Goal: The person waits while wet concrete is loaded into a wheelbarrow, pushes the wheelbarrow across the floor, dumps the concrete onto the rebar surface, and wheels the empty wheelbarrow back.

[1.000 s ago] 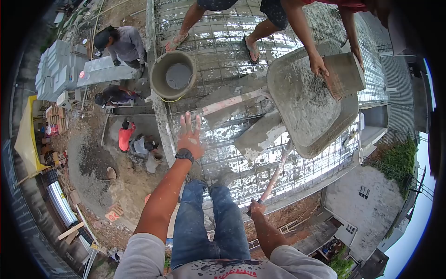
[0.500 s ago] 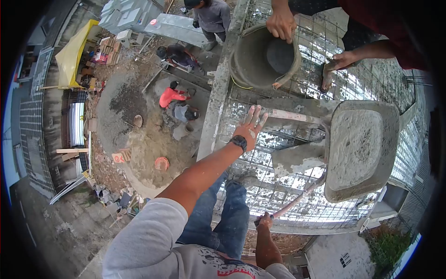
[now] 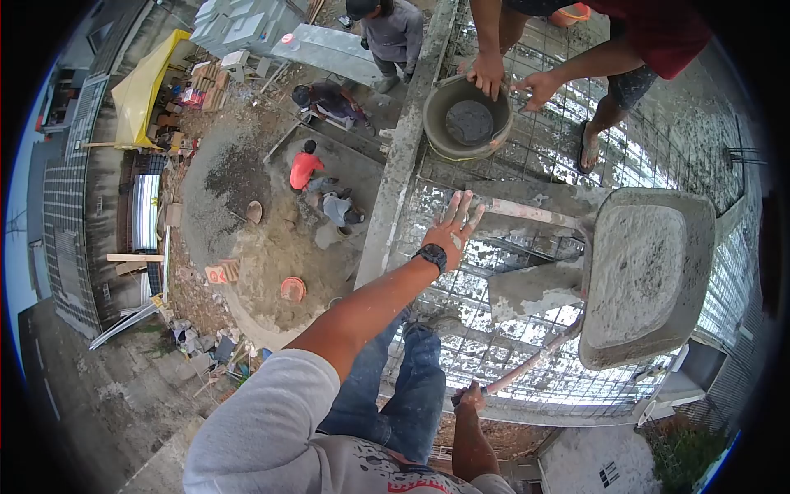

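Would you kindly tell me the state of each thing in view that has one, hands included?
Wheelbarrow: holding grey mix.
Left hand: open and spread, by the left handle; contact unclear.
Right hand: closed around the right handle.
Bucket: open-topped, grey residue at the bottom, a co-worker's hand at its rim.
Yellow tarp: spread out.

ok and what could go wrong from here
The wheelbarrow could tip: the right hand grips the right handle, but the left hand has its fingers spread, with no firm grip showing on the left handle.
A step might catch in the mesh underfoot.
The bucket, in a co-worker's hand near the ledge, could slip toward people below.
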`<state>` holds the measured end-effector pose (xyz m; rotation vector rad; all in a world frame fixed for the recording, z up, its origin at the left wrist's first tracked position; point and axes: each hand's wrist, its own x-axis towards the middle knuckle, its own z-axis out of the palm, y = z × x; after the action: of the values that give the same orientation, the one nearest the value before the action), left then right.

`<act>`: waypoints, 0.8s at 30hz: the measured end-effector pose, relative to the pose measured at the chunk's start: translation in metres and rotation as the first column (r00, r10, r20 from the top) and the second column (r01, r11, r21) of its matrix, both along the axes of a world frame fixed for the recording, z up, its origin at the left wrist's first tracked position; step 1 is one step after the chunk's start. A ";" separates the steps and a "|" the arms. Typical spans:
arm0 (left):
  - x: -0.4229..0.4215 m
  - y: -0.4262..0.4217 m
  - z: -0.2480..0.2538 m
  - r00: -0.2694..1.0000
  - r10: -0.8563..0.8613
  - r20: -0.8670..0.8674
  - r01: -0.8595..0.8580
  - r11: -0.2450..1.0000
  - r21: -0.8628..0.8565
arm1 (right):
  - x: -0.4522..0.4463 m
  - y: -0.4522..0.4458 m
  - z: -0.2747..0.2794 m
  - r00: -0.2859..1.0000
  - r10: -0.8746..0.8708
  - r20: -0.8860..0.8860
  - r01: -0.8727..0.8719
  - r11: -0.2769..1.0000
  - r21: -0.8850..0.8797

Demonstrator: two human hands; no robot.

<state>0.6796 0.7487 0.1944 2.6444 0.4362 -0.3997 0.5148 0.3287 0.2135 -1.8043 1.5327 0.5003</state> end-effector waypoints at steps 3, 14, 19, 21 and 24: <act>0.001 -0.003 0.000 1.000 0.011 -0.002 -0.011 1.000 0.014 | -0.003 -0.003 -0.002 0.999 -0.023 0.045 0.021 0.998 0.052; 0.001 -0.001 0.004 0.999 0.023 0.029 -0.022 0.999 -0.040 | -0.003 -0.003 -0.002 1.000 -0.022 0.016 0.021 0.998 0.053; -0.001 -0.001 0.000 0.997 0.025 0.071 -0.022 0.999 -0.044 | 0.005 0.011 0.010 1.000 0.001 -0.017 -0.001 1.000 0.018; 0.000 0.000 0.000 0.999 0.013 0.051 -0.011 0.999 -0.034 | 0.004 0.009 0.008 1.000 0.008 -0.010 -0.008 0.999 0.033; -0.001 0.000 0.000 0.999 0.005 0.046 -0.004 0.999 -0.033 | 0.004 0.009 0.007 1.000 -0.012 -0.011 0.012 1.000 0.005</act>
<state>0.6784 0.7491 0.1942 2.6151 0.4171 -0.3407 0.5184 0.3378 0.2202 -1.7909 1.5476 0.5086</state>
